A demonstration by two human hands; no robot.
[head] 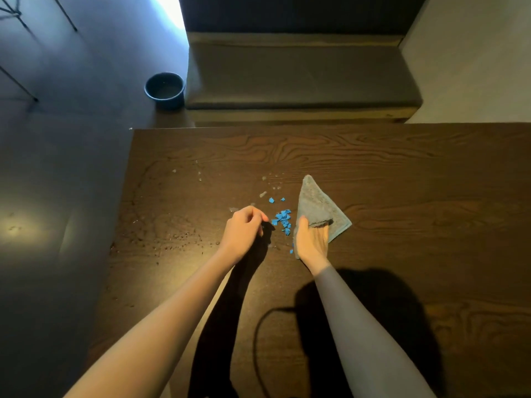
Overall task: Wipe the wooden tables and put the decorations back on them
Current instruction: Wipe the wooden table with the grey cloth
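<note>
A dark wooden table (402, 173) fills the lower part of the view. A folded grey-blue cloth (316, 205) lies on it, and my right hand (311, 239) rests on the cloth's near corner, fingers pressing it down. Left of the cloth is a small heap of blue scraps (283, 219). My left hand (244, 231) hovers just left of the scraps with its fingers curled in; nothing shows between them. Pale crumbs and wet spots (198, 175) dot the table's left part.
A padded bench (301, 79) stands beyond the table's far edge. A dark round bucket (164, 89) sits on the floor at the bench's left end. Thin metal legs (17, 81) show at the top left. The table's left edge drops to dark floor.
</note>
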